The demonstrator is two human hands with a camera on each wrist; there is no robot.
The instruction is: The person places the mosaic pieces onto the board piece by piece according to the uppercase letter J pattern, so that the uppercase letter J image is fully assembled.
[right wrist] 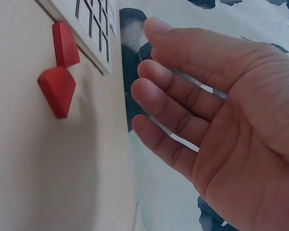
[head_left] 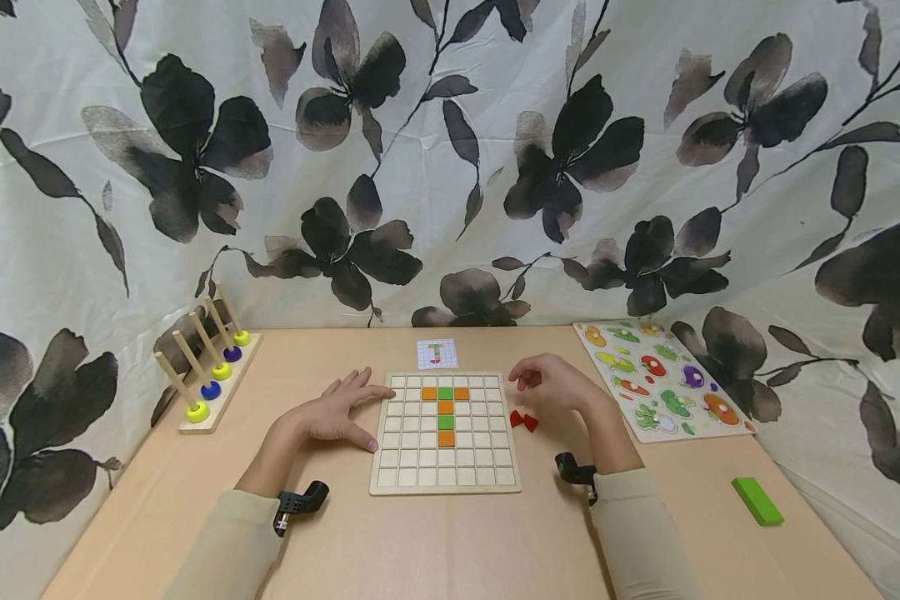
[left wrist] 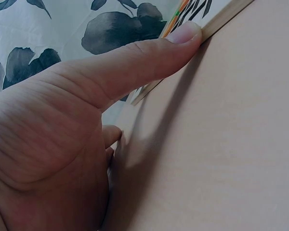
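Note:
A square grid board (head_left: 446, 491) lies on the table, with orange and green squares (head_left: 446, 407) forming a T shape in its cells. My left hand (head_left: 337, 410) is spread at the board's left side; its thumb (left wrist: 183, 36) touches the edge and the index fingertip reaches the upper left rim. Just off the board's right edge lie two small red pieces (head_left: 516, 418), angular in the right wrist view. Above and beside them hovers my right hand (head_left: 558, 385), its fingers (right wrist: 156, 98) loosely bent and nothing held.
Behind the board is a small pattern card (head_left: 437, 353). A wooden peg stand (head_left: 249, 354) with yellow and blue rings stands at the left. On the right are a vegetable picture board (head_left: 603, 337) and a green block (head_left: 757, 501). A floral cloth (head_left: 450, 250) hangs at the back.

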